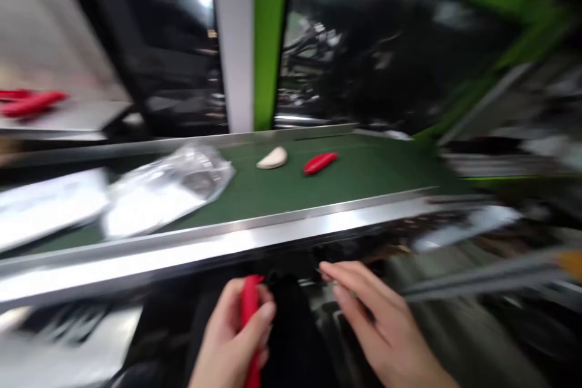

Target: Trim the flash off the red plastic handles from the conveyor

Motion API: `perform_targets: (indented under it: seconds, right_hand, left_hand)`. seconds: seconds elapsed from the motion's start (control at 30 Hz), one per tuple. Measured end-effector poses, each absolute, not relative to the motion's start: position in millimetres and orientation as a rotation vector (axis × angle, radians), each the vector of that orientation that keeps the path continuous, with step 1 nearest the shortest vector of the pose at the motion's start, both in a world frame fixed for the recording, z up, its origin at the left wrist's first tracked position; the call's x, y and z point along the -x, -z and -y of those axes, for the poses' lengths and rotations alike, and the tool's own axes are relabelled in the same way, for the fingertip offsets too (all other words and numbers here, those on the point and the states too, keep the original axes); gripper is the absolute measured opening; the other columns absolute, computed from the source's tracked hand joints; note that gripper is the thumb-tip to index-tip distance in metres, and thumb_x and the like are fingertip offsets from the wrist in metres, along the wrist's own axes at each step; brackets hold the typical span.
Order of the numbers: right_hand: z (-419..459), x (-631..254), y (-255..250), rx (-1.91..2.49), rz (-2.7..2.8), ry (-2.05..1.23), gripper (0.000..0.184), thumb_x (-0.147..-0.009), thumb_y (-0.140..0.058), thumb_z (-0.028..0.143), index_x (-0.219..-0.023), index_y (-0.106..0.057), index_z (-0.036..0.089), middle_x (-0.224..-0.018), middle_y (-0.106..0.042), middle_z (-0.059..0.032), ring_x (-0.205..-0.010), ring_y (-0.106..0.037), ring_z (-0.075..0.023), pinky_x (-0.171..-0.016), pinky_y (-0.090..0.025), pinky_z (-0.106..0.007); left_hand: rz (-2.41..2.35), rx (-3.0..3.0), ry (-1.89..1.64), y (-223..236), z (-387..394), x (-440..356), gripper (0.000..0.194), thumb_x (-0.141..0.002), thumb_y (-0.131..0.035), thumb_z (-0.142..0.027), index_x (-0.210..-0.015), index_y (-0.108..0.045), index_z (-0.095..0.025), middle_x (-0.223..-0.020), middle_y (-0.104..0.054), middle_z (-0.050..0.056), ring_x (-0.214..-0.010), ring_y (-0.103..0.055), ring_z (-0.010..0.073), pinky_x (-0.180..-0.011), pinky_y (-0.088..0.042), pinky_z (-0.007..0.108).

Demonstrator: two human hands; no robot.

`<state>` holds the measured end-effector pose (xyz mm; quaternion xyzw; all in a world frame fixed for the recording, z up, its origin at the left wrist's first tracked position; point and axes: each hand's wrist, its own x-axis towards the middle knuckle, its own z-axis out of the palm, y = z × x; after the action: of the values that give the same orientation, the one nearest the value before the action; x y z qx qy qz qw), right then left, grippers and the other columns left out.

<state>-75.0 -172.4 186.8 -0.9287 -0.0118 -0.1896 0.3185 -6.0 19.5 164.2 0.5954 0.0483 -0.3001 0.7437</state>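
A tall machine front with dark glossy panels and a bright green upright post (267,42) fills the background. Below it runs a long, dark green belt-like surface (254,197), edged by a shiny metal rail (282,227) that probably stops loose pieces sliding off. On the belt's left part lie a blurred white flat slab (50,206) and, just beside it, a crumpled clear plastic bag (168,188).

In front of the rail are two bare hands. The left hand (236,327) is closed around a slim, bright red, bar-shaped piece (250,315), roughly upright, thumb along its side; the grip seems meant to steady it while leaving its top exposed. The right hand (373,315) stands apart, thumb and fingertips close together; whether they pinch something small, I cannot tell.

Near each other on the belt rest a glossy red elongated piece (321,163) and a smaller cream, curved piece (273,158).
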Motion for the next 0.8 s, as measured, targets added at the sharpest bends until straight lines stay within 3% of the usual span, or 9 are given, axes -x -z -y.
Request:
perform_targets:
  seconds: [0.17,0.37,0.8]
  right_hand:
    - [146,43,-182,2.605,0.592,0.686,0.047,-0.092,-0.047,0.006,-0.138,-0.052,0.018,-0.124,-0.057,-0.0074,-0.112,-0.052,-0.0156,-0.096,-0.038,-0.031]
    - [117,32,-184,2.519,0.808,0.748,0.037,-0.091,-0.049,0.003,-0.124,-0.059,0.013,-0.117,-0.063,-0.0098,-0.105,-0.057,-0.0193,-0.086,-0.041,-0.035]
    - [102,19,-176,2.499,0.905,0.686,0.036,-0.093,-0.049,0.005,-0.125,-0.062,0.013,-0.12,-0.062,-0.0093,-0.107,-0.055,-0.0192,-0.088,-0.04,-0.035]
  left_hand:
    - [-0.121,-1.186,0.659,-172,-51,9,0.032,-0.083,-0.065,-0.039,-0.1,-0.048,-0.017,-0.061,-0.044,-0.005,-0.05,-0.035,0.0063,-0.045,-0.031,0.016]
    - [-0.132,-1.114,0.583,-171,-71,23,0.032,-0.085,-0.065,-0.037,-0.102,-0.048,-0.016,-0.061,-0.045,-0.004,-0.051,-0.037,0.0061,-0.045,-0.034,0.015]
    - [-0.171,-1.078,0.567,-173,-84,25,0.037,-0.083,-0.069,-0.04,-0.101,-0.048,-0.015,-0.063,-0.044,-0.004,-0.05,-0.037,0.0052,-0.045,-0.032,0.015]
